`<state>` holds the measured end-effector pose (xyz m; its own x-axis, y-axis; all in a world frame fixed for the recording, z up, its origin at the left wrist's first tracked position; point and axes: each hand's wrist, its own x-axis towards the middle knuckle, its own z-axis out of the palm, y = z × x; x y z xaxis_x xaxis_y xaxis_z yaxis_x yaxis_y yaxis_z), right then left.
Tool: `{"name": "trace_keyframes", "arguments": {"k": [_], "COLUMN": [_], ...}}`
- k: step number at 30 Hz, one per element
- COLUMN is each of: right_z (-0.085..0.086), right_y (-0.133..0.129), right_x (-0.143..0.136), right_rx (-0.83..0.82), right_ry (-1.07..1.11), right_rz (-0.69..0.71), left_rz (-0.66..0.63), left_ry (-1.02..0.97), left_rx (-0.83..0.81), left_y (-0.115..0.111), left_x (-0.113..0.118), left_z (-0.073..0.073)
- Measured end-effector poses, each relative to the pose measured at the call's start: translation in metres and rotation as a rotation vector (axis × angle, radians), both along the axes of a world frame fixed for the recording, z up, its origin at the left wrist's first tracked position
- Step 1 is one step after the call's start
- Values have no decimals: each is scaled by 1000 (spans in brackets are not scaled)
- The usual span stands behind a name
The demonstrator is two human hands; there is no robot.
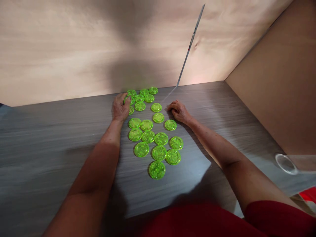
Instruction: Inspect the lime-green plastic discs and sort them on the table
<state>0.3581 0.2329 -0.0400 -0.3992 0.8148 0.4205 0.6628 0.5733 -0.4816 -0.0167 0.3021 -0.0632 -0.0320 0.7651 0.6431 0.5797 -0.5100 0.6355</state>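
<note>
Several bright green, translucent round discs (148, 136) with moulded patterns lie flat in loose rows on the grey wood-grain table. At the far left edge of the group is my left hand (120, 107), cupped with thumb and fingers apart. Its thumb lies over one green disc (129, 100), and another disc is partly hidden beside the palm. My right hand (180, 112) rests on the table to the right of the group, fingers curled in, with no disc visible in it. The disc (156, 107) closest to its fingertips lies a short gap away.
A pale wooden panel (74, 49) rises behind the table, and a brown side wall (278, 75) stands at right. A thin grey strip (190, 46) slants up the back panel. A clear plastic container (286, 164) lies on its side at the right edge, near something red (308, 194).
</note>
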Motion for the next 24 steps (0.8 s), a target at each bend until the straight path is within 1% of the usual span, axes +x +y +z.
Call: {"name": "trace_keyframes", "arguments": {"k": [10,24], "right_z": [0,-8], "right_y": [0,5], "right_x": [-1,2], "right_rx": [2,45], "right_ry": [-18,26], "right_rz": [-10,31], "left_rz": [13,9], "left_ry": [-3,-36], "left_rx": [-15,-36], "left_y": [-2,0], "left_x": [3,2], "left_z": [3,-1]}}
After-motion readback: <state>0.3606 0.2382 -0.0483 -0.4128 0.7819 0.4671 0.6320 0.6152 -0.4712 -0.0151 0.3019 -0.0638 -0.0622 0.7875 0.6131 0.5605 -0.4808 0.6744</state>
